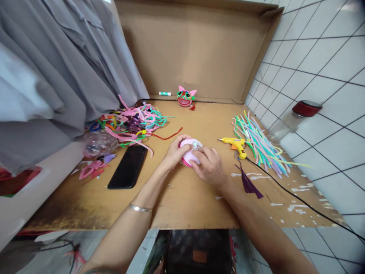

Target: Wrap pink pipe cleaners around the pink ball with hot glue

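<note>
We held a round pink piece point(186, 158) over the middle of the table point(182, 207), and we couldn't tell if it touched the wood. Our left hand point(176, 150) gripped its left side, with the thumb on its face. Our right hand point(210, 163) grasped its right side, but we couldn't see if it also pinched the little pale bit point(195, 145) on top. It looked like we were working on that bit, and we judged that the next move called for a still left hand and light, careful fingers. The yellow glue gun point(234, 142) lay to the right, with a purple tassel point(251, 184) near it and a bunch of fuzzy sticks point(256, 140) beyond. A black phone point(127, 167) and a messy pile point(134, 120) of bright sticks lay to the left. White drips marked the table's right side. A toy face point(184, 97) sat before the tall cardboard point(194, 45), between a grey curtain point(85, 57) and a white tiled wall point(327, 83).
</note>
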{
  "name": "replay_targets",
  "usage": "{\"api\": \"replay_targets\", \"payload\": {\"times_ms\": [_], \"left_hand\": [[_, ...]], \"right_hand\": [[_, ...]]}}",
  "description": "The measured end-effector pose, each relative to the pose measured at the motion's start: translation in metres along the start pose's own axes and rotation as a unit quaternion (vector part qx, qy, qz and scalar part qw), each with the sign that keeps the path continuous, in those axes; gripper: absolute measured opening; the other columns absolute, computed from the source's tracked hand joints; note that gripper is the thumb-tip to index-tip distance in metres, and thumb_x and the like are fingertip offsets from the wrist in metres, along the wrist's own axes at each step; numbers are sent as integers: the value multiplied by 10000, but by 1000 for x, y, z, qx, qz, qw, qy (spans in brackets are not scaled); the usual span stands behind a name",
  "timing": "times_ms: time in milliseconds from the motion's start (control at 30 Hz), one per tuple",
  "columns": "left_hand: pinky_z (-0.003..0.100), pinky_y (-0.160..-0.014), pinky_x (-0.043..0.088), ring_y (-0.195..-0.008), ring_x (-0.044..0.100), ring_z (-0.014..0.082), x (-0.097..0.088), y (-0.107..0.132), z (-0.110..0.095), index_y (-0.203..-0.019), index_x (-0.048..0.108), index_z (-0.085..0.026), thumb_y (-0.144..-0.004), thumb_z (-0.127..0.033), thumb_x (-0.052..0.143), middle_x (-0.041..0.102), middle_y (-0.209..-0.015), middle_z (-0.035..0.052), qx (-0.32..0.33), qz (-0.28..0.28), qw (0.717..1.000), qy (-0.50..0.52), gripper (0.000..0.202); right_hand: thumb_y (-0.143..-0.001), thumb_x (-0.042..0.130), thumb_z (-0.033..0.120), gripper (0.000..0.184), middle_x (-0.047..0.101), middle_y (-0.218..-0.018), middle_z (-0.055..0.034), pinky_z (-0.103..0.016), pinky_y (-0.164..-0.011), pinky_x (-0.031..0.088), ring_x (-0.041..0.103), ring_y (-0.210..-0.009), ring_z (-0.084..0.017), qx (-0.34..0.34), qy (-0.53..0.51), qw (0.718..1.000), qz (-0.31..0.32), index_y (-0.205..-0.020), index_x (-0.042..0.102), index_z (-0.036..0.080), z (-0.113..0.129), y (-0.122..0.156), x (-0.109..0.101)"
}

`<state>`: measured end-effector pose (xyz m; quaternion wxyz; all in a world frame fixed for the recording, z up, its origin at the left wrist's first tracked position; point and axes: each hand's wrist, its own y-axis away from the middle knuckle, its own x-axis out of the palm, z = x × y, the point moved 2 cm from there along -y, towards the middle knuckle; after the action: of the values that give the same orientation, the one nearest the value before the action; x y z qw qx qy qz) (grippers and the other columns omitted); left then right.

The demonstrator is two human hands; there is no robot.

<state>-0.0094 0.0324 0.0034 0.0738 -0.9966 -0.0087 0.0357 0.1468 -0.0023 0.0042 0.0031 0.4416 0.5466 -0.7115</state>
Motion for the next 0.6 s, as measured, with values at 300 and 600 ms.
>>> {"api": "replay_targets", "payload": {"times_ms": [300,600], "left_hand": [[262,-720,461,-783,565,153,1,0,1,-1008,583,-180,-720,-372,583,626,-906,12,-16,23,998,50,346],[259,-681,448,-765,562,157,-2,0,0,-1015,583,-179,-663,-331,589,633,-896,8,-29,49,997,53,384]], "right_hand": [[-956,520,302,219,663,-994,-131,-364,-736,435,588,-881,-233,-1,-9,1000,-2,-1057,643,153,0,0,-1],[-959,518,319,222,668,-977,-121,-361,-732,444,581,-853,-225,-5,3,1000,-9,-1054,641,161,0,0,0]]}}
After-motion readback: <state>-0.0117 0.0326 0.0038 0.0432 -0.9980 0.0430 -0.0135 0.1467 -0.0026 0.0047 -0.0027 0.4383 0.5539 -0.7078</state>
